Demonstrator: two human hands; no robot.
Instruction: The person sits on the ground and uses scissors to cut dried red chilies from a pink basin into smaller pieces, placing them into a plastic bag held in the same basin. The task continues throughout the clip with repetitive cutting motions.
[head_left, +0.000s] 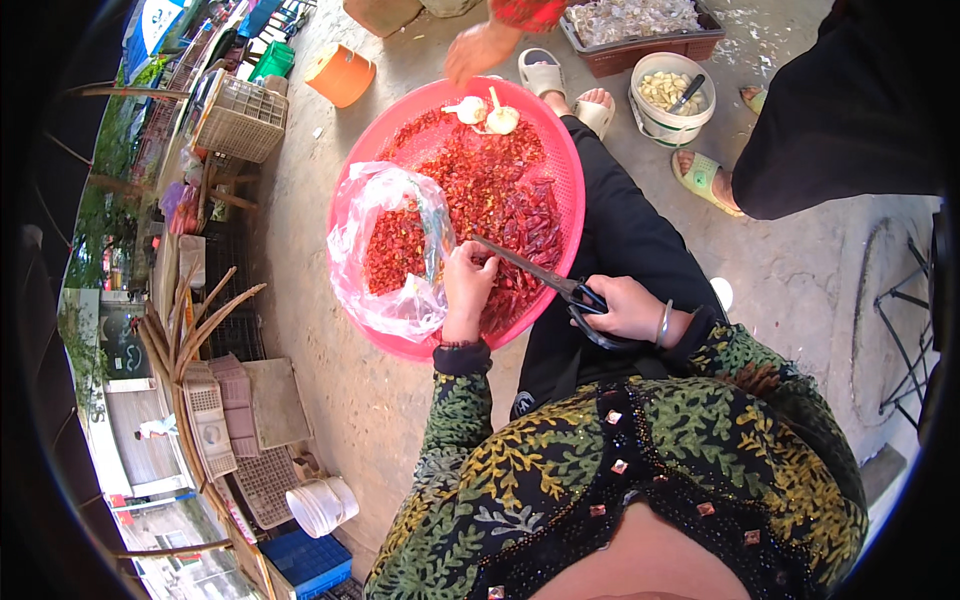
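My right hand (624, 306) grips the dark handles of a pair of scissors (536, 271), whose blades point up and left over a pink plastic basket (574, 176). Close to the blade tips is my left hand (469, 281), fingers pinched together above the peppers; what they hold is hidden. Whole dried red chilies (531, 225) fill the basket's right side. Cut chili pieces (472, 165) spread across its middle. A clear plastic bag (351, 255) with chopped chili (394, 251) inside lies at the left. Two garlic bulbs (501, 118) rest near the far rim.
Another person's blurred hand (476, 52) hovers over the far rim. A white bucket (671, 124) holds peeled garlic cloves and a knife; a brown crate (645, 52) stands behind it. An orange bucket (341, 75) and plastic crates (244, 120) are at left. A second person's leg (817, 142) is at right.
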